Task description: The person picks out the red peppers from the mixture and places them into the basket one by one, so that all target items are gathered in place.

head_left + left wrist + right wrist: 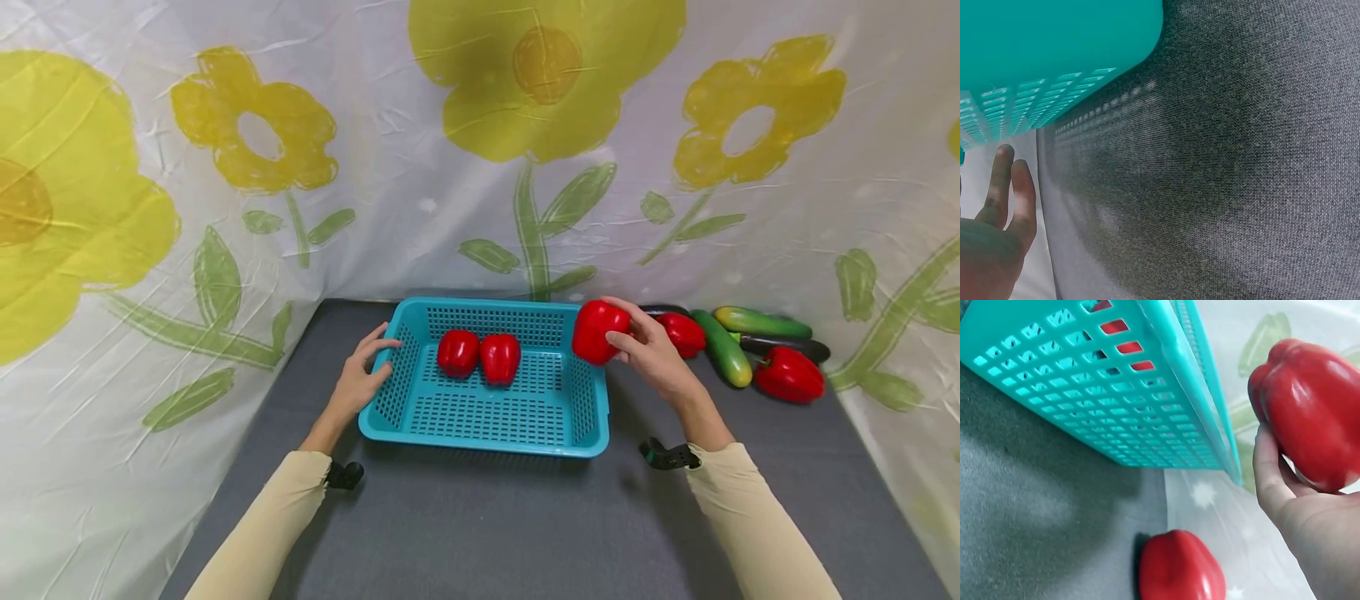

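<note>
In the head view, my right hand [651,348] grips a red bell pepper [597,332] above the right rim of the turquoise basket [483,446]. The right wrist view shows that same bell pepper [1313,412] up close, held between thumb and fingers. My left hand [362,379] is at the basket's left rim, its fingers spread and loosely bent. In the left wrist view, two fingers [1024,194] extend beside the perforated wall; whether the others touch the rim is unclear. Two red bell peppers, one on the left [457,353] and one on the right [500,359], lie inside the basket.
Right of the basket, on the dark grey table [480,533], lie two more red bell peppers [790,375], green cucumbers [722,348] and dark eggplants [783,346]. A white sheet with painted yellow flowers [547,67] hangs behind the table.
</note>
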The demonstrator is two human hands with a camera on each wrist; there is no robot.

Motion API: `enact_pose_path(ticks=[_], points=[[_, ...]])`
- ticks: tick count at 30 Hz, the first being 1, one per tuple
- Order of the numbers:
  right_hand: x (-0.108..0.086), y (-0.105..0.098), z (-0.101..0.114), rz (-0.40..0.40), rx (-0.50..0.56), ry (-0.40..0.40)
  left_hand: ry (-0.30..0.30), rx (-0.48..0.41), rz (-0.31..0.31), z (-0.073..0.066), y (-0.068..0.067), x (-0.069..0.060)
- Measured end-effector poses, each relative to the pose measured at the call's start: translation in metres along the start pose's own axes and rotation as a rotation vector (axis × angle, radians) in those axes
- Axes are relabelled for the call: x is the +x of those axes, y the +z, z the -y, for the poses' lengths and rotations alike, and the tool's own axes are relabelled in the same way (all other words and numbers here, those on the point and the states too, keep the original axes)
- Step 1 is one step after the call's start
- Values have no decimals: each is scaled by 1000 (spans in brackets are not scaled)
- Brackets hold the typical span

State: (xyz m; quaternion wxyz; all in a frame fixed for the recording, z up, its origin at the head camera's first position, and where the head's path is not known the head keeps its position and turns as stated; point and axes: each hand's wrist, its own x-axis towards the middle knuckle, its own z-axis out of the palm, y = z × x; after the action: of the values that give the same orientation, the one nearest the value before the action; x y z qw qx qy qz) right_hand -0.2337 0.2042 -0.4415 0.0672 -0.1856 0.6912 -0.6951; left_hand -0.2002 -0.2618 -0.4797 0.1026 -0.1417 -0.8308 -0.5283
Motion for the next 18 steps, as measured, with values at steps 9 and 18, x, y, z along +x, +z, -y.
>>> enact_pose_path(ticks=[9,18], points=[[8,13,0,-65,-118,35,-22,-4,0,-1,1,1],[15,22,1,-89,-156,50,-10,-1,4,-2,0,0]])
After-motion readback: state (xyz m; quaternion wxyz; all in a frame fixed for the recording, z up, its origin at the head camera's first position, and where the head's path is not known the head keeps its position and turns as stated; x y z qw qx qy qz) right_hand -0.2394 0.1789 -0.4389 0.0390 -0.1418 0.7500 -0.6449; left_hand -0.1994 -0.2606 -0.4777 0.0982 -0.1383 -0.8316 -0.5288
